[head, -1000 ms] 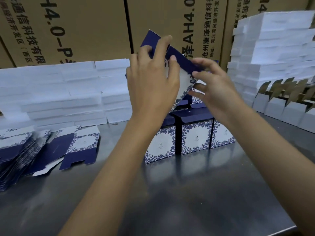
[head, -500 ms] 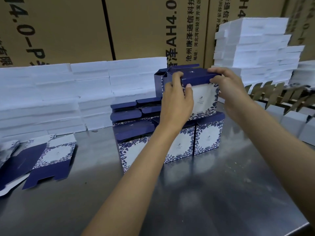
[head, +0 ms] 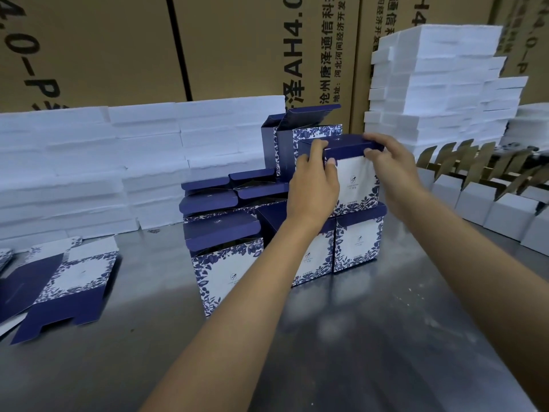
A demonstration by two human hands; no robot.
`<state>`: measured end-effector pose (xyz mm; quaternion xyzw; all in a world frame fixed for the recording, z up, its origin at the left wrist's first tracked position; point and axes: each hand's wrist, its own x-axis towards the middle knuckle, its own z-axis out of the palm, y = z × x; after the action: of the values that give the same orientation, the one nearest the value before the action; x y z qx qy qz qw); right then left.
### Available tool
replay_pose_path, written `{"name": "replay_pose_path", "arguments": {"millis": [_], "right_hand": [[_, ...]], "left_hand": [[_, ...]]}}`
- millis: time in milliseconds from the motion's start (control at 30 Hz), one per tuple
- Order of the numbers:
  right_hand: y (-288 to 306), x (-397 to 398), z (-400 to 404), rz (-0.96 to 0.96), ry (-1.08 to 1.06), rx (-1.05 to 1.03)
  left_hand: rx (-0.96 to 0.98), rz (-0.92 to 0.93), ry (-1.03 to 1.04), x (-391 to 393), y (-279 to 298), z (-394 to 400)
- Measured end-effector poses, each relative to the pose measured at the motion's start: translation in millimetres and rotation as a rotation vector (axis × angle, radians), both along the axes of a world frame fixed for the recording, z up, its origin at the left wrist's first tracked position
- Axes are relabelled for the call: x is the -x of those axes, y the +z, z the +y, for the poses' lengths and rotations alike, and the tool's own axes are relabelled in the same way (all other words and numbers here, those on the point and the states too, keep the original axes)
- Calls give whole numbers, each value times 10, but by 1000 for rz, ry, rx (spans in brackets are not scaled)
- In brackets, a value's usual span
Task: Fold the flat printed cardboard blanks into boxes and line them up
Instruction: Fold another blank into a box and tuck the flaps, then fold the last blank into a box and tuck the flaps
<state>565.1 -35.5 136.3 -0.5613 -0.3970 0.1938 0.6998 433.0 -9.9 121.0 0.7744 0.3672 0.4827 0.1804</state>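
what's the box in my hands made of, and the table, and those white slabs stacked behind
Box: apparently thin printed cardboard, smooth; creased flaps show.
Table: likely stainless steel; grey, blurred reflections.
White slabs: probably foam, matte; rough edges, though the look leaves it open.

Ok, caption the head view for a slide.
Both hands, left and right, set a folded blue-and-white box atop the front row.

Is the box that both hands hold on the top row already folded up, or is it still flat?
Folded up. The held box shows a white printed front and a blue top flap, gripped by the left hand and right hand.
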Motion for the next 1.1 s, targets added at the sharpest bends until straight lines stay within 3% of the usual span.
{"name": "replay_pose_path", "arguments": {"millis": [200, 367, 500, 833, 1000, 1100], "right_hand": [[64, 136, -121, -347, -220, 31], [213, 546, -191, -543, -182, -67], [295, 915, -231, -482, -46, -147], [245, 1976, -195, -401, 207, -101], [-91, 2783, -66, -308, 410, 18], [-493, 3172, 19, -352, 516, 161]], "left_hand": [[67, -25, -98, 35, 26, -69], [43, -66, -129, 167, 175, -203], [-11, -126, -126, 420, 253, -281], [2, -149, 82, 1541, 162, -296], [8, -158, 247, 2310, -206, -282], [99, -79, 379, 2714, -618, -232]]}}
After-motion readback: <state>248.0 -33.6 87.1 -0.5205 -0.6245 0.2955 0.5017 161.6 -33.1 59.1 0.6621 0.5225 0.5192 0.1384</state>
